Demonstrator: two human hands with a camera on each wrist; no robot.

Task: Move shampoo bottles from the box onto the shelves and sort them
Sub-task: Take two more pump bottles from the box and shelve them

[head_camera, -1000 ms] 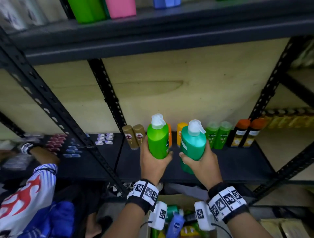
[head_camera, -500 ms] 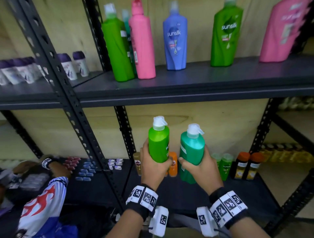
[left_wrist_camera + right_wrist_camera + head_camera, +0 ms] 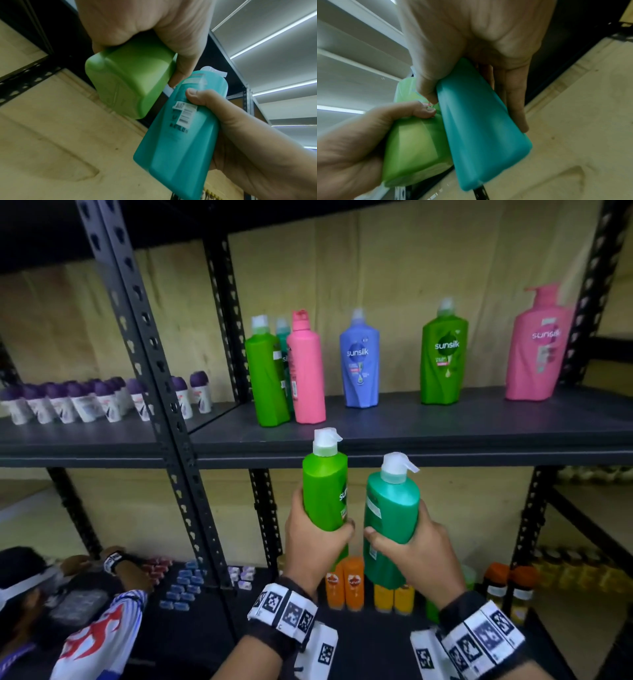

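Observation:
My left hand (image 3: 315,539) grips a bright green shampoo bottle (image 3: 325,491) with a white pump cap, upright, just below the front edge of the dark shelf (image 3: 445,436). My right hand (image 3: 411,546) grips a teal pump bottle (image 3: 390,515) right beside it. The left wrist view shows the green bottle (image 3: 130,83) from below, next to the teal bottle (image 3: 180,135). In the right wrist view the teal bottle (image 3: 481,128) sits in front of the green bottle (image 3: 414,148). On the shelf stand a green bottle (image 3: 265,374), a pink bottle (image 3: 306,371), a blue bottle (image 3: 359,361), another green bottle (image 3: 443,354) and a big pink pump bottle (image 3: 539,347).
Black perforated uprights (image 3: 154,371) divide the shelving. Purple-capped roll-ons (image 3: 102,402) fill the left bay. Small orange bottles (image 3: 344,582) and other small bottles stand on the lower shelf. Another person (image 3: 85,611) in a striped shirt reaches into the lower left bay.
Both hands have raised their bottles from the lower shelf level up to the edge of the middle shelf. The head view has tilted up, revealing the bottles on that shelf.

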